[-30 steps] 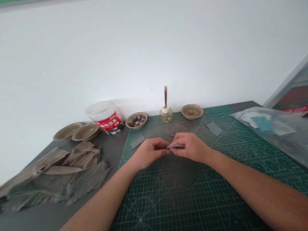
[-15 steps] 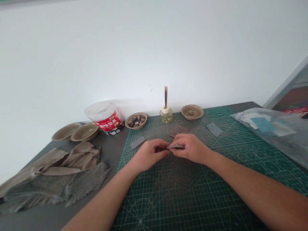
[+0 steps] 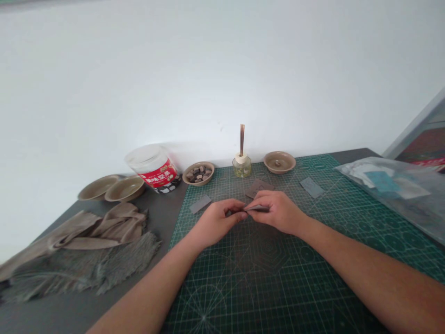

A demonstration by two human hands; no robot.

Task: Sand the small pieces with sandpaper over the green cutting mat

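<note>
Over the green cutting mat [image 3: 222, 287], my right hand [image 3: 278, 211] pinches a thin grey-brown piece [image 3: 259, 208] between thumb and fingers. The fingertips of my left hand [image 3: 220, 219] meet the piece's left end and are closed there; what they hold is too small to make out. Just behind my hands a brown square [image 3: 259, 185] with dark marks lies on the mat. One grey rectangle [image 3: 200, 204] lies beyond my left hand, and another [image 3: 312, 187] lies to the right behind my right hand.
Along the wall stand a bowl of small brown pieces [image 3: 198, 173], a reed diffuser [image 3: 242, 166] and a shallow bowl [image 3: 279, 162]. Left are a red-labelled jar [image 3: 158, 172], two bowls [image 3: 99, 187] and brown cloth [image 3: 118, 222]. A plastic bag [image 3: 399, 185] lies right.
The left fingers and thumb have drawn closer together at the piece's end. The whole view has shifted slightly; the objects on the mat lie as before.
</note>
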